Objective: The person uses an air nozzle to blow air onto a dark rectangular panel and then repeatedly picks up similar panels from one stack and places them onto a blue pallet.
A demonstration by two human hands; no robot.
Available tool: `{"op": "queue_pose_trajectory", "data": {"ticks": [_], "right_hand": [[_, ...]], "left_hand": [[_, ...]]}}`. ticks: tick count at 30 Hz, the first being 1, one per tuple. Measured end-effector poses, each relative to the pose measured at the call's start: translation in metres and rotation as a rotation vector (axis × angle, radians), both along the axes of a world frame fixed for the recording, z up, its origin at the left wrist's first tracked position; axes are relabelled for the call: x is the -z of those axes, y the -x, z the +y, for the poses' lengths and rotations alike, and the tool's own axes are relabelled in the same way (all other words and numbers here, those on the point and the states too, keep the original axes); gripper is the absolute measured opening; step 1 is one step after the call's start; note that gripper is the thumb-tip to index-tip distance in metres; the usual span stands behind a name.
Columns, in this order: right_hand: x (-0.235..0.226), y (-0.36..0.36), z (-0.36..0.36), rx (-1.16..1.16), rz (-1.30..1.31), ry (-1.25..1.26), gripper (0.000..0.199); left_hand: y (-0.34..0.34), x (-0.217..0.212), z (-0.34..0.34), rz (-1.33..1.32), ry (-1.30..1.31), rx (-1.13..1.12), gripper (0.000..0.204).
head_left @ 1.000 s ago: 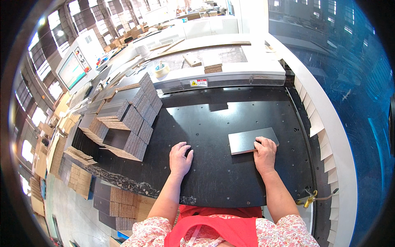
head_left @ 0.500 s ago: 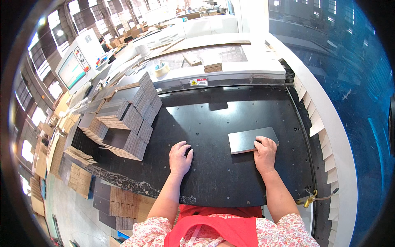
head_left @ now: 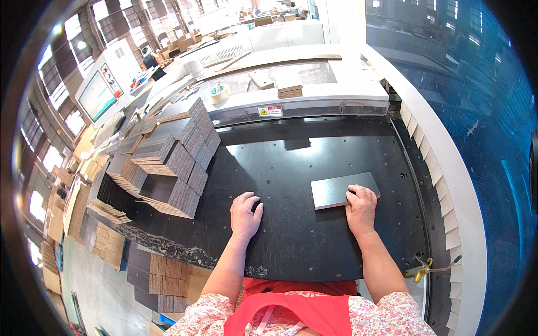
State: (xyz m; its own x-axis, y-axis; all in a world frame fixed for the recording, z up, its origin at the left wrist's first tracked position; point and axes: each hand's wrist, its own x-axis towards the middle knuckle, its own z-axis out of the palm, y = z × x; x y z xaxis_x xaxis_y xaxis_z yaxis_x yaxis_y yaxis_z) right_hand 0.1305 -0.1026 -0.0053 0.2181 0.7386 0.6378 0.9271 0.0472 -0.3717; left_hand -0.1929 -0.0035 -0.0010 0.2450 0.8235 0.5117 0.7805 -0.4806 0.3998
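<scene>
**Both hands flat on the black bed, the right one on a dark board**

A thin, dark grey rectangular board (head_left: 343,189) lies flat on the black perforated work table (head_left: 291,246), a little right of centre and well apart from everything else on it. The right hand (head_left: 360,209) rests on the board's near right corner, fingertips curled onto its edge and top face; it presses down rather than pinching, and nothing is lifted. The left hand (head_left: 245,215) lies palm down on bare table well to the left of the board, fingers loosely together, holding nothing.

The board looks stiff and light: it lies dead flat with crisp straight edges and a smooth, faintly shiny top. I judge it would slide easily on the table and be awkward to lift straight up, so the fair place to take hold is a long edge or a corner, thumb under and fingers on top. Its thickness is hard to tell in this bent view.

On the left of the table stand fanned stacks of similar dark boards with brown cardboard edges (head_left: 174,168). Beyond the table runs a white machine housing (head_left: 314,95) with a roll of tape (head_left: 219,92) on it, and a control screen (head_left: 98,95) stands at far left.
</scene>
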Motion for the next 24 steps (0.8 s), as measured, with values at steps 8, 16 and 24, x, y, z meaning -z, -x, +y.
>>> {"op": "queue_pose_trajectory", "data": {"ticks": [8, 16, 24], "right_hand": [[-0.0021, 0.0008, -0.0004, -0.001, -0.002, -0.002, 0.022], [-0.0027, 0.0004, -0.0010, -0.009, -0.001, -0.011, 0.022], [-0.0021, 0.0005, -0.0007, -0.003, -0.004, -0.006, 0.023]], "left_hand": [[0.0003, -0.0008, 0.0004, -0.002, 0.001, 0.000, 0.022], [0.0009, 0.0005, 0.0006, 0.006, 0.017, 0.004, 0.025], [0.0009, 0.0009, 0.0009, -0.003, 0.029, 0.001, 0.025]]}}
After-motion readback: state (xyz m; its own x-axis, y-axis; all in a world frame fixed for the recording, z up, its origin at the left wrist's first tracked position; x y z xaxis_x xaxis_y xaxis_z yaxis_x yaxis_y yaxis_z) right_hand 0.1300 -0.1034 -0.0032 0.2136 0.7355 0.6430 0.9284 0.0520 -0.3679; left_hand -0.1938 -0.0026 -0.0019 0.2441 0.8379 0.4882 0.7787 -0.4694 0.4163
